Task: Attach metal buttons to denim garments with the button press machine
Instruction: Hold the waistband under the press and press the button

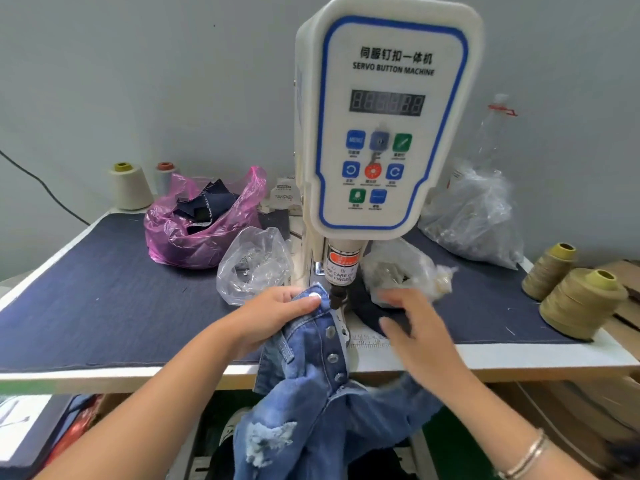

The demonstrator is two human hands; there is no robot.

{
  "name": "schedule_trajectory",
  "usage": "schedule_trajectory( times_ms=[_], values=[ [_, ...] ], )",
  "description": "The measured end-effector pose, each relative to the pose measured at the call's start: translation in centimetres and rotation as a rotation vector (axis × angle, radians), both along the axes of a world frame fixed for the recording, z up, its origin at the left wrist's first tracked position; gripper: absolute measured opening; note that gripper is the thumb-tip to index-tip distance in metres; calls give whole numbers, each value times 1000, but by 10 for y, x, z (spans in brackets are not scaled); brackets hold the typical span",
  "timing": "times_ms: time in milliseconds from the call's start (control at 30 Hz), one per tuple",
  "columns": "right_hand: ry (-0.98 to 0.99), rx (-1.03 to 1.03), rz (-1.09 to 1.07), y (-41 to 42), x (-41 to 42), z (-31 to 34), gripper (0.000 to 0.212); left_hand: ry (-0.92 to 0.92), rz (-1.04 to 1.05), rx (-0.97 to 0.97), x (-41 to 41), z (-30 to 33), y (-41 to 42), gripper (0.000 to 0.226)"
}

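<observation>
The left hand (277, 311) grips the top edge of a light-blue denim garment (311, 393), its fingers curled round the cloth with the thumb pressing beside a metal button (314, 296) just left of the press head (337, 296) of the white servo button machine (384, 133). The garment hangs off the front edge of the tabletop (104, 306), a row of buttons running down its placket. The right hand (412, 327) is motion-blurred above the dark cloth covering, to the right of the press, fingers spread and relaxed, holding nothing. A clear bag of metal parts (254, 265) lies left of the machine, another clear bag (401, 268) right of it, a pink bag of denim scraps (201, 220) behind, and olive thread cones (581, 303) at the right edge.
</observation>
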State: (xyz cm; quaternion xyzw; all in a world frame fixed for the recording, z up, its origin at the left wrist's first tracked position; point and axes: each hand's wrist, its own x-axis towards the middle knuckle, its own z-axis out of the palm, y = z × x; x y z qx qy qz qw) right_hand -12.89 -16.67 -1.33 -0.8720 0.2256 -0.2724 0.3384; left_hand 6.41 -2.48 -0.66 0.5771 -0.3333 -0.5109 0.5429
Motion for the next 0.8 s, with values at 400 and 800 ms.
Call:
schedule_trajectory(
  times_ms=[400,800],
  values=[
    [186,563,80,23,31,-11,25,95,-109,41,-4,-11,-7,42],
    [-157,1248,20,6,29,-7,28,-111,-326,147,3,-17,13,29]
  ],
)
